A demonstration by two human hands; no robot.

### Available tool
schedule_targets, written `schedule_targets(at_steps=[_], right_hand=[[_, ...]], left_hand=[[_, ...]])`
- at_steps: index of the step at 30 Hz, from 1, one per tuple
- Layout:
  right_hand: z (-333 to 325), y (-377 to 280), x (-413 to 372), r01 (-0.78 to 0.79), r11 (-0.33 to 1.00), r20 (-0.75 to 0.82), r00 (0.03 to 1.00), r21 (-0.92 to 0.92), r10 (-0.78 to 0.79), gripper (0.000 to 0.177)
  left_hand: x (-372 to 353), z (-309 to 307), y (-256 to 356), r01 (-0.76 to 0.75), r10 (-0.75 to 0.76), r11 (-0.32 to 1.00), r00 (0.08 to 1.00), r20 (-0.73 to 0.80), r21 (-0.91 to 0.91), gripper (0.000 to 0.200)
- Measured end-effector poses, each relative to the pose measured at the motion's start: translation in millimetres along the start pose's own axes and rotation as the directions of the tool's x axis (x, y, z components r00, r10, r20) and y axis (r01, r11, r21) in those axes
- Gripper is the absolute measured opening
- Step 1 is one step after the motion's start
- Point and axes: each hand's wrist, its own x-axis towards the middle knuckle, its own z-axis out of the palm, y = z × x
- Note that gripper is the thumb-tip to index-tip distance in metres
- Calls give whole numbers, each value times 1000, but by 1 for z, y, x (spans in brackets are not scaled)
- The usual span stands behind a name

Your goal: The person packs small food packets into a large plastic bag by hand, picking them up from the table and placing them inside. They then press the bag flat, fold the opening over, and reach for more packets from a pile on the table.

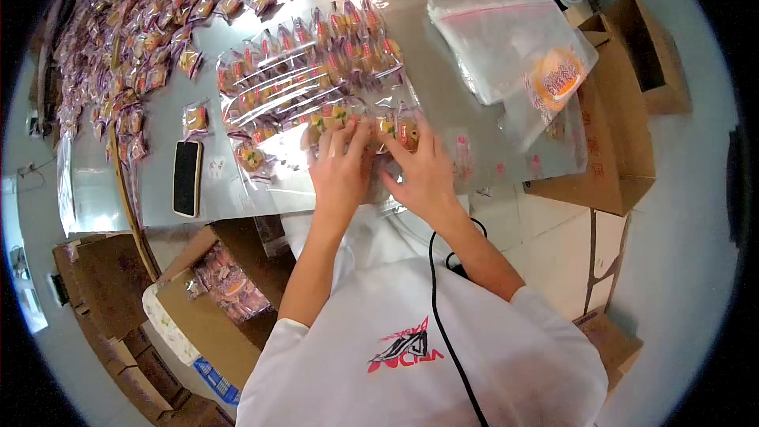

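Grey tabletop (443,87) strewn with wrapped pastries (150,24): left hand (340,166) and right hand (423,174), fingers spread, press a clear bag of pastries (379,128) at its near edge, where a careless nudge could spill packets off.

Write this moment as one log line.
left hand: on snack packets | right hand: on snack packets | phone: left on table | clear bags: right

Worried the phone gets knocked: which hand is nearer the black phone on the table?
Left. The left hand rests on the bagged snacks, apart from the phone; the right hand sits beside the left, on its far side from the phone.
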Motion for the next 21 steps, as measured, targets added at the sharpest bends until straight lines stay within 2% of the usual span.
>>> schedule_targets(at_steps=[3, 6, 9, 12, 15, 17, 18, 21], right_hand=[[8, -1, 1, 0, 999, -97, 995, -35, -3, 68], [33, 14, 0, -53, 996, -185, 981, 70, 65, 64], [42, 17, -3, -95, 972, -170, 976, 214, 133, 61], [30, 14, -2, -7, 951, -250, 964, 311, 88, 62], [11, 21, -4, 34, 973, -163, 987, 228, 4, 64], [7, 35, -10, -4, 981, -93, 995, 195, 22, 66], [5, 39, -11, -22, 984, -60, 998, 175, 33, 67], [0, 40, -5, -43, 995, -160, 985, 89, 57, 61]], left_hand=[[1, 2, -1, 10, -10, 1000, 1000, -20, 2, 51], [1, 6, -1, 11, -12, 1000, 998, -62, -17, 50], [-3, 9, -3, -40, 43, 999, 994, -98, 29, 51], [4, 5, 10, -37, 42, 998, 995, -89, 58, 57], [2, 12, 11, -9, 14, 998, 997, -82, 56, 62], [2, 14, 5, -69, 74, 997, 990, -116, 46, 63], [1, 13, 8, -31, 34, 999, 996, -81, 36, 62], [2, 17, 9, -70, 86, 992, 984, -157, 106, 59]])
